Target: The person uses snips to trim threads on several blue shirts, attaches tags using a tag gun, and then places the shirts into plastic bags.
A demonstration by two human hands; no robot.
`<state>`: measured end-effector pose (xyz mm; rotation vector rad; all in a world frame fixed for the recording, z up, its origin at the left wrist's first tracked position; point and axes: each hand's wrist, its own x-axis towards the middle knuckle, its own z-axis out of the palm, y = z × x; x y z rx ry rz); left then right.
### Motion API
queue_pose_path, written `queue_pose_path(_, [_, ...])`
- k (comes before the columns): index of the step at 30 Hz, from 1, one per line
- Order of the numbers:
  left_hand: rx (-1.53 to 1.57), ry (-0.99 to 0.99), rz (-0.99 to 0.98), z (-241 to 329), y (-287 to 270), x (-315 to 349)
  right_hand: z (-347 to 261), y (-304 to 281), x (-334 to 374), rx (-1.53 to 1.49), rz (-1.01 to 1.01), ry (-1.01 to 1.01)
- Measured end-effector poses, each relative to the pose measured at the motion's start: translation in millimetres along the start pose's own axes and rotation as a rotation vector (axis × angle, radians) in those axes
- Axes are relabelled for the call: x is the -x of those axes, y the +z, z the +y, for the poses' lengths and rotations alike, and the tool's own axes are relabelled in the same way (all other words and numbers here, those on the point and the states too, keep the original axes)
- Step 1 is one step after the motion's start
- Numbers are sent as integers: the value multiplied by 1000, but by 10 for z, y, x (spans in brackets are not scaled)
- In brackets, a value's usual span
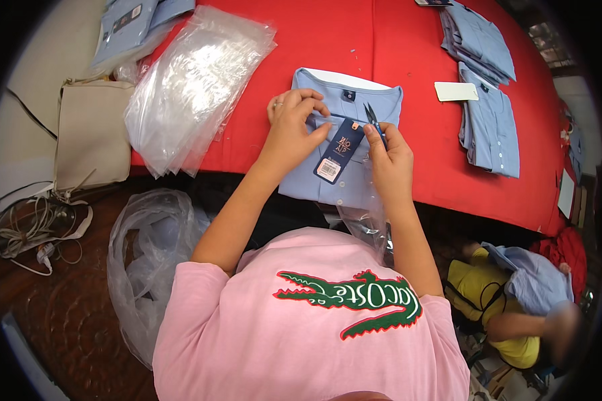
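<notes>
A folded light blue button-front shirt [381, 103] lies in front of me at the table's near edge. A dark blue hang tag [341, 150] with a white label at its lower end rests on it. My left hand [294, 127] is over the shirt's left side, fingers bent, with thumb and forefinger a little apart near the tag's upper end. Small dark thread snips [373, 117] are in my right hand [390, 157], blades pointing up toward the collar. The right thumb is beside the tag's top. Clear plastic [362, 224] hangs below the shirt by my right forearm.
Clear plastic bags [197, 87] lie on the red-covered table [425, 160] at left, with bagged shirts [124, 30] beyond. Folded blue shirts [491, 134] and a white card [456, 91] are at right. A beige bag [93, 134], cables and a person in yellow [478, 287] flank me.
</notes>
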<state>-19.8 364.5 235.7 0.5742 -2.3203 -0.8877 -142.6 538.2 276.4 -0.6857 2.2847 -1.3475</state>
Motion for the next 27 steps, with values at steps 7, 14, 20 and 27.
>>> queue_pose_path(7, [-204, 97, -5, 58, 16, 28, -81, -3, 73, 162, -98, -60])
queue_pose_path(14, [-115, 44, -42, 35, -26, -9, -32, 23, 58, 90, -40, -113])
queue_pose_path(20, [-161, 113, -28, 22, 20, -11, 24, 19, 100, 140, -99, -66])
queue_pose_path(27, [-227, 80, -207, 17, 29, -137, 129, 79, 32, 144, -135, 19])
